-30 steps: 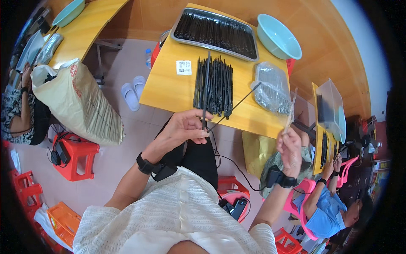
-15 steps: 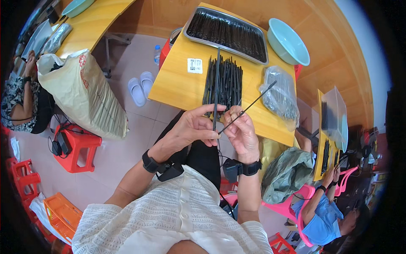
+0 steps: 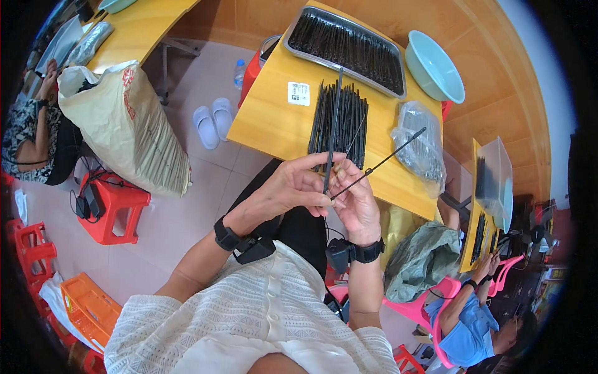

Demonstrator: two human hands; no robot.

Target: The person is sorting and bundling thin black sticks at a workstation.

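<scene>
My left hand [image 3: 293, 192] pinches a long, thin black rod [image 3: 335, 115], which points away from me over the table. My right hand [image 3: 357, 209] grips a second, thinner black rod [image 3: 398, 149], tilted out to the right, with a small bump along it. The near ends of both rods come together at my fingertips. A fine thin strand or wire also sticks up from between the fingers of the right hand. Just beyond my hands, a pile of black rods [image 3: 355, 118] lies on the yellow table [image 3: 268, 124].
At the table's back, a metal tray [image 3: 402, 62] holds many dark rods. A pale blue basin [image 3: 435, 65] and a clear plastic bag of rods [image 3: 418, 140] are to the right. White slippers [image 3: 213, 123], a large sack [image 3: 124, 124] and a red stool [image 3: 112, 212] stand left. Two people sit at either side.
The view has shifted slightly, so the table sits a little further right. Both hands stay close together on the two rods, whose angles have changed slightly.
</scene>
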